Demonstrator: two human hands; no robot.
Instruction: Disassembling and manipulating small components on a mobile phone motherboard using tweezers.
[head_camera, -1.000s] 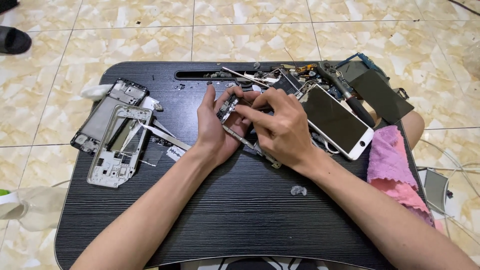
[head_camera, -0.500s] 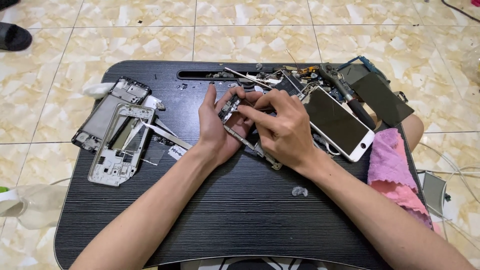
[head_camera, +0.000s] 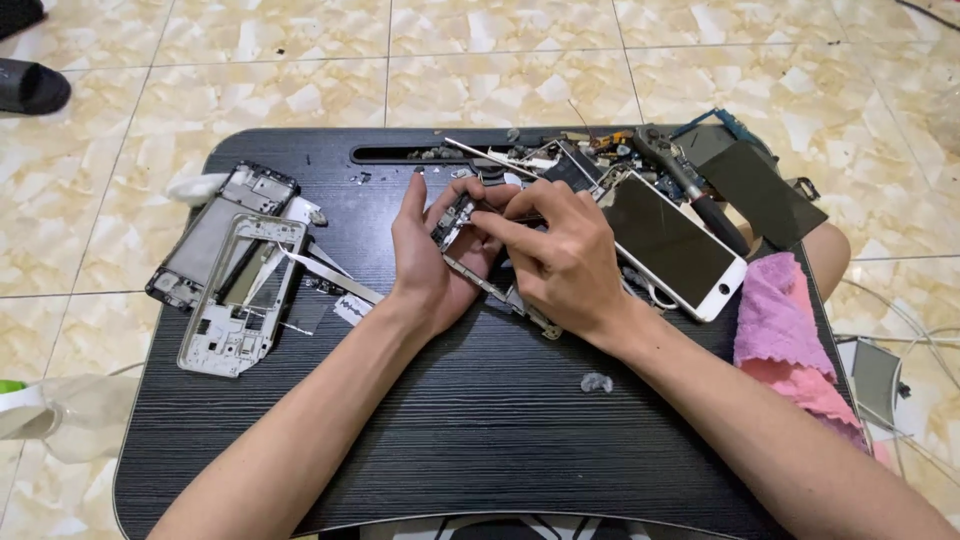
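Note:
Over the middle of a black lap table (head_camera: 480, 440), my left hand (head_camera: 430, 255) cradles a small phone circuit board (head_camera: 455, 218), fingers curled under it. My right hand (head_camera: 560, 255) presses its fingertips onto the same board from the right. A thin metal frame strip (head_camera: 500, 293) juts out below the two hands. Whether the right hand also pinches a tool is hidden by the fingers.
A silver phone mid-frame (head_camera: 240, 295) and a dark phone chassis (head_camera: 215, 235) lie at the left. A white-edged phone screen (head_camera: 670, 245), a dark back panel (head_camera: 755, 190) and loose parts crowd the far right. A pink cloth (head_camera: 785, 335) hangs off the right edge. A black sandal (head_camera: 30, 85) sits on the tiled floor.
Both hands stay on the board with only slight finger shifts. The view has drifted a little; nothing was picked up or put down.

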